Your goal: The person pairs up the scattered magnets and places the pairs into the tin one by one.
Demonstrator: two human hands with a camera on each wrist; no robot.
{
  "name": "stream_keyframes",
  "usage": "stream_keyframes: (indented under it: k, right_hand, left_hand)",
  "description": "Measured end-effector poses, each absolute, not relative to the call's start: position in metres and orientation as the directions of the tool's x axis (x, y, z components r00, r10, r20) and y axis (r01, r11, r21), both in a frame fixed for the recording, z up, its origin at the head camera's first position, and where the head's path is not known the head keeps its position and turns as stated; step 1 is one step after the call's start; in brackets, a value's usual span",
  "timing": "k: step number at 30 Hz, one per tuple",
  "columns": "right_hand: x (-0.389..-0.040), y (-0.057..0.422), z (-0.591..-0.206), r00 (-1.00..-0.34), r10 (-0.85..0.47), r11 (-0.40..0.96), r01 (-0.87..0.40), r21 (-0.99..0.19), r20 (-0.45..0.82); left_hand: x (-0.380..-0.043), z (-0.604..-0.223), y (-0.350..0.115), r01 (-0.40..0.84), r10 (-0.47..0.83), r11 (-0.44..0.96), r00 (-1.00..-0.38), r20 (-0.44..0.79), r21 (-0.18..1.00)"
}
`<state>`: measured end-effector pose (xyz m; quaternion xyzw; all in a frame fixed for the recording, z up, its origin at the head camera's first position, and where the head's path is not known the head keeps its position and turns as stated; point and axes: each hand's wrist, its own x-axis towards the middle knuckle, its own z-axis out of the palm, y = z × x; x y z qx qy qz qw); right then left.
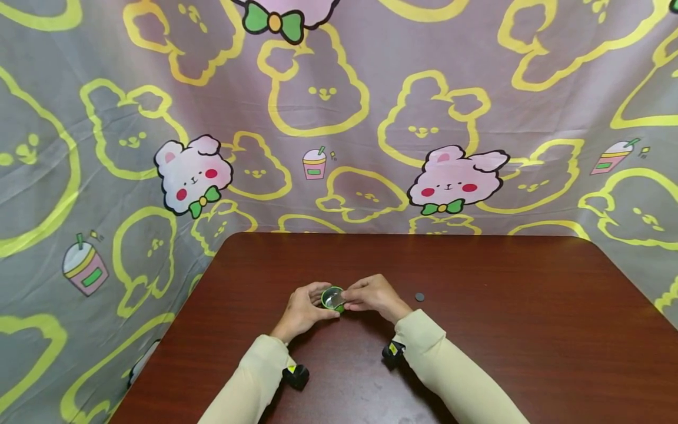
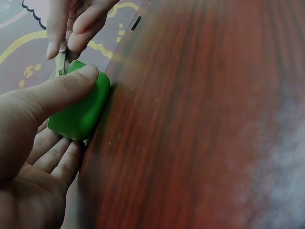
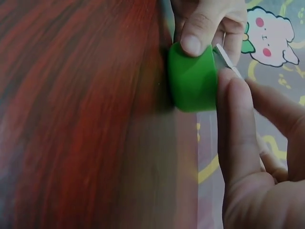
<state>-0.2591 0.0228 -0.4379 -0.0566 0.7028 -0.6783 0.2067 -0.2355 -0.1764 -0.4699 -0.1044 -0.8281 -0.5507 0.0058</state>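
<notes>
A small round green cup (image 1: pixel 340 308) with a shiny silvery inside sits on the table in front of me. My left hand (image 1: pixel 301 311) grips it from the left, with the thumb (image 2: pixel 78 86) on its wall and the fingers round the far side. At the cup's mouth my right hand (image 1: pixel 377 298) pinches a thin, flat, greyish piece (image 3: pixel 228 59) between thumb and fingers. The piece stands tilted at the rim; its full shape is partly hidden by the fingers. To the right of that hand lies a small dark round disc (image 1: pixel 419 297).
The brown wooden table (image 1: pixel 508 330) has rounded far corners. A patterned cloth (image 1: pixel 371 106) with cartoon faces hangs behind it and along the left side. A black strapped device (image 1: pixel 296 376) hangs below the left wrist, and another (image 1: pixel 393 351) below the right.
</notes>
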Motion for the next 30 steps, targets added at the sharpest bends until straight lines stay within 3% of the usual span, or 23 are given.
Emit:
stream_keyframes:
  k: [15,30]
  right_hand:
    - [-0.261,0.021,-0.445,-0.912,-0.359,0.093,0.178,-0.98,-0.2]
    - [-0.263,0.013,-0.442,-0.953,-0.249,0.307,0.089,-0.948,-0.171]
  left_hand:
    - [-0.235,-0.469,-0.177,0.183,0.161,0.376,-0.978,0.131,0.908]
    - [-0.235,-0.469,-0.176,0.186,0.169,0.369,-0.977,0.131,0.911]
